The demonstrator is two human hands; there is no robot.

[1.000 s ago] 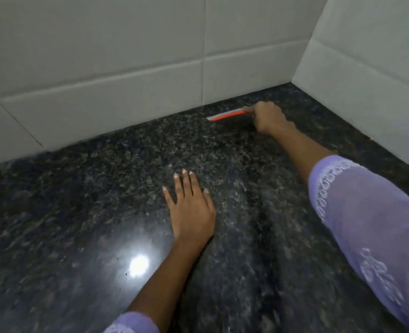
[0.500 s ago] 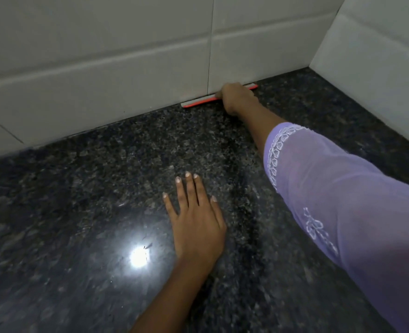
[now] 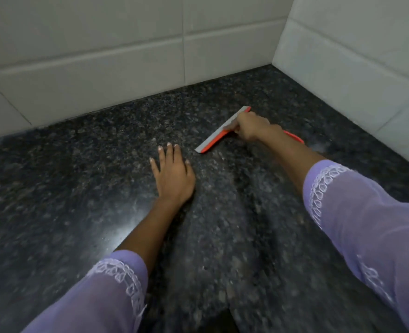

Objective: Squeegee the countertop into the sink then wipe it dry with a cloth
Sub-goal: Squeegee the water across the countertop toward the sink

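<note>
An orange squeegee (image 3: 214, 141) with a grey blade lies angled on the dark speckled granite countertop (image 3: 78, 188), its blade edge touching the stone. My right hand (image 3: 249, 126) is shut around its handle, and the orange handle end sticks out behind my wrist. My left hand (image 3: 173, 176) rests flat on the counter, fingers apart, just left of the blade's near tip. No sink or cloth is in view.
White tiled walls (image 3: 126, 56) meet in a corner at the back right and bound the counter on two sides. A bright light reflection (image 3: 128, 227) shows on the stone beside my left forearm.
The squeegee was against the back wall; my right hand has pulled it forward and away from the wall toward me. My left hand has stayed flat on the counter.
</note>
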